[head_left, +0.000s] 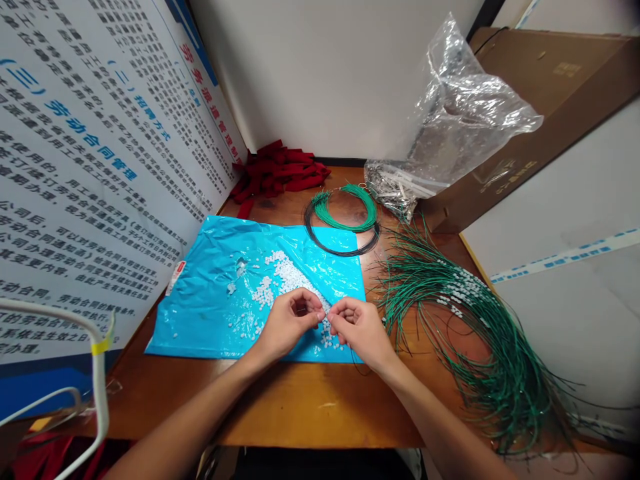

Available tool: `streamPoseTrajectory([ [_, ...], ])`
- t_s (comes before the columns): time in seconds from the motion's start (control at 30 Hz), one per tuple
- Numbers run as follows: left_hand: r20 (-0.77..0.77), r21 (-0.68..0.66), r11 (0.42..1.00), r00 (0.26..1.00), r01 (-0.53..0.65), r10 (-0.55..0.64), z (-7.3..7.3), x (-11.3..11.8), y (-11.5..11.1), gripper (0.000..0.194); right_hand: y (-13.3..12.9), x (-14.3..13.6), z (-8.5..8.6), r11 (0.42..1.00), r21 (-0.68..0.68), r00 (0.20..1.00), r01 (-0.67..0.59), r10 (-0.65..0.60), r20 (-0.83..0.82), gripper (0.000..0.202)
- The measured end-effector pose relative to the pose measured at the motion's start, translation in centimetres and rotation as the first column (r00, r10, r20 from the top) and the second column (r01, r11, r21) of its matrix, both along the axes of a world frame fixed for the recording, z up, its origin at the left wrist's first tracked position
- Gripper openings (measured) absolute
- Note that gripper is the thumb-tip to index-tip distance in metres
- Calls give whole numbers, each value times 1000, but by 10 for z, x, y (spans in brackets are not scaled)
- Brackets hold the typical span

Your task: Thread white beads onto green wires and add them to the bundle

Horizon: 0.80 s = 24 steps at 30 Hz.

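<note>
My left hand [293, 321] and my right hand [363, 331] meet almost fingertip to fingertip over a blue plastic sheet [195, 293]. Thumb and forefinger are pinched together on each. Whatever sits in the left pinch is too small to make out. From under my right hand a thin dark wire [356, 364] curves out, seemingly held in its fingers. Loose small white beads [290, 272] lie scattered over the sheet, heaped just beyond my hands. To the right rests a big bundle of green wires [505, 347], many carrying white beads [463, 288].
Coils of green wire [367, 203] and black wire [313, 233] overlap the sheet's far edge. Red fabric strips [280, 172] pile up at the back. A clear plastic bag [465, 113] leans by a cardboard box [550, 87]. A white bent tube [99, 380] rises at left.
</note>
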State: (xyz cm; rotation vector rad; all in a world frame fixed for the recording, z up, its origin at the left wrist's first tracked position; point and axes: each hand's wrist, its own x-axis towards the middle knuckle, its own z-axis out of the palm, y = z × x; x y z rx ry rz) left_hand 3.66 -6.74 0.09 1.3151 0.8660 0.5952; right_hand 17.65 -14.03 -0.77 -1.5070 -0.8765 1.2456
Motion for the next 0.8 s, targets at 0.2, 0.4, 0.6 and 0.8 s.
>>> streamPoseTrajectory([
  [0.2, -23, 72, 997, 1000, -13, 15, -3, 1, -2, 14, 1, -2, -5, 999, 35, 996, 8, -11, 89, 8],
  [0.4, -115, 157, 982, 989, 109, -91, 1, -5, 6, 2, 1, 4, -4, 1000, 13, 992, -25, 23, 126, 7],
  [0.6, -482, 454, 812, 868, 366, -122, 2, -12, 13, 8, 0, 12, -4, 999, -32, 994, -17, 21, 109, 5],
  [0.8, -619, 525, 694, 781, 494, -88, -5, -12, 1, 5, 3, 18, -8, 997, -30, 991, -64, 67, 112, 4],
])
